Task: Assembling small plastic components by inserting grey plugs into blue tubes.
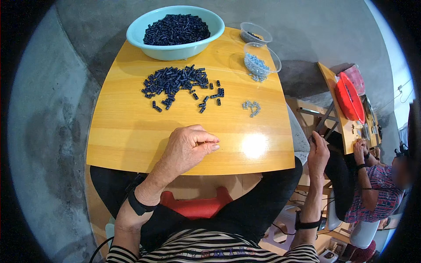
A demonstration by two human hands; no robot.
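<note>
My left hand [186,147] is over the front part of the wooden table [131,144], thumb and fingers pinched together; what they hold, if anything, is too small to make out. Past the table's right edge, my right hand [318,155] is raised with its fingers closed. A small dark thing shows at its fingertips, its kind unclear. Beyond my left hand lies a loose pile of small black plastic pieces [173,81] with round holes, several scattered toward me. To their right is a little cluster of small silvery metal parts [251,108], perhaps screws.
At the back stands a light-blue basin [175,53] full of black pieces. Two clear plastic tubs are at the back right: one [275,65] with silvery parts, one [256,27] with dark bits. Farther right, another person [372,188] works at a table with a red basin [348,98].
</note>
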